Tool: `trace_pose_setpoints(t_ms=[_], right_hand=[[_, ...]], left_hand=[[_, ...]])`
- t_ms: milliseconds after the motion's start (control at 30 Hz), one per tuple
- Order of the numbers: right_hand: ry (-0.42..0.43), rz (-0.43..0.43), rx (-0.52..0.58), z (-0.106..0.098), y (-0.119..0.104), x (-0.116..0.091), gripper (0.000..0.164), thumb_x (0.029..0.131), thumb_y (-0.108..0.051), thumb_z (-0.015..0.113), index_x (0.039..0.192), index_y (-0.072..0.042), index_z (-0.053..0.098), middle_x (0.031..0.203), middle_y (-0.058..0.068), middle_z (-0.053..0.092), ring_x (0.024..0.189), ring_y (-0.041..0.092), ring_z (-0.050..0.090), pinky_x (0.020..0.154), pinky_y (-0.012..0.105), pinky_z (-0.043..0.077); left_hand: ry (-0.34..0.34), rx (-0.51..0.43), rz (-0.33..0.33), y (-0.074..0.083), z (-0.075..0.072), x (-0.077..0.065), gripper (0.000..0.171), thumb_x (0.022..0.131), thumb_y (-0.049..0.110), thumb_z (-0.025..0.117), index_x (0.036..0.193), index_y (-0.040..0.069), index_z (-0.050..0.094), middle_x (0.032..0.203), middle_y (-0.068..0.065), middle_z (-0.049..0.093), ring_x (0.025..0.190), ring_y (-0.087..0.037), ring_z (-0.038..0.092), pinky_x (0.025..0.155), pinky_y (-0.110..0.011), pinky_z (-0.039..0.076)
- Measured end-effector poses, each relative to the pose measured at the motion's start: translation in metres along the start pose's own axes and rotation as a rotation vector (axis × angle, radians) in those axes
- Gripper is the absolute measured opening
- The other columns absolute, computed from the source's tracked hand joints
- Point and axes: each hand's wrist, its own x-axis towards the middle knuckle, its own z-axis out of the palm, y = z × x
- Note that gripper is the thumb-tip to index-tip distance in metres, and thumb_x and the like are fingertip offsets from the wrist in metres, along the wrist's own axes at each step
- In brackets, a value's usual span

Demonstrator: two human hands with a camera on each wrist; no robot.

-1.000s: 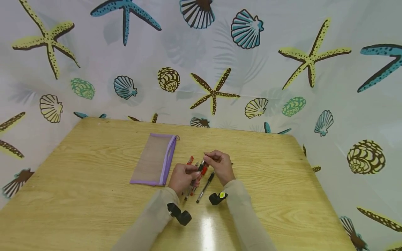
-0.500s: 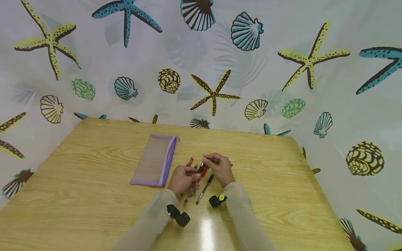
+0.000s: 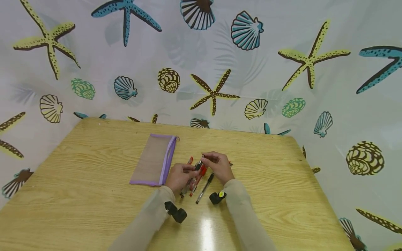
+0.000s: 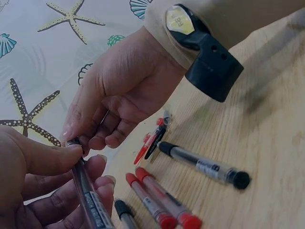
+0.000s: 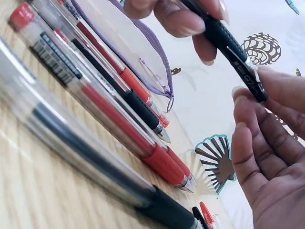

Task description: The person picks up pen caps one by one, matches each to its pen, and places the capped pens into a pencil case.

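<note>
My left hand (image 3: 178, 179) grips a black gel pen (image 4: 88, 195) by its dark grip section, thumb on top, the pen pointing up and away. At the tip end, my right hand (image 3: 218, 167) pinches the pen cap (image 5: 248, 78), a clear one with a black lettered clip, between thumb and fingertips. Cap and pen tip overlap in the right wrist view. Below the hands lie uncapped pens: a black pen (image 3: 205, 190) nearest my right wrist, two red pens (image 4: 152, 195) beside it, and another black pen (image 4: 125, 212) under my left hand.
A purple-edged mesh zip pouch (image 3: 154, 157) lies left of the hands. Loose red and black caps (image 4: 151, 142) lie beyond my right hand. A red pen (image 5: 102, 47) lies close to the pouch. A shell-patterned curtain (image 3: 213, 52) hangs behind the wooden table (image 3: 94, 167).
My left hand has shifted slightly left and the held pen with it, showing more of the red pens below. My right hand keeps its pinch at the tip end, moving only a little.
</note>
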Motion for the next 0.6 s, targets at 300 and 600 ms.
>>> trace_pose_setpoints(t_ms=[300, 600], right_hand=[[-0.07, -0.007, -0.206, 0.0, -0.004, 0.014, 0.031, 0.092, -0.015, 0.067, 0.118, 0.003, 0.067, 0.108, 0.012, 0.068, 0.094, 0.022, 0.065, 0.083, 0.04, 0.054], [-0.179, 0.027, -0.423, 0.001, -0.008, 0.033, 0.028, 0.092, -0.018, 0.068, 0.114, -0.001, 0.07, 0.106, 0.007, 0.069, 0.092, 0.018, 0.064, 0.077, 0.033, 0.054]], left_hand=[[0.01, 0.283, 0.095, 0.003, -0.011, 0.004, 0.023, 0.091, 0.016, 0.067, 0.108, 0.001, 0.072, 0.101, -0.01, 0.069, 0.084, -0.021, 0.064, 0.072, -0.038, 0.053], [0.094, 0.506, 0.088, 0.004, -0.01, 0.01, 0.021, 0.088, 0.016, 0.071, 0.104, 0.003, 0.073, 0.085, -0.006, 0.069, 0.07, -0.016, 0.062, 0.061, -0.033, 0.052]])
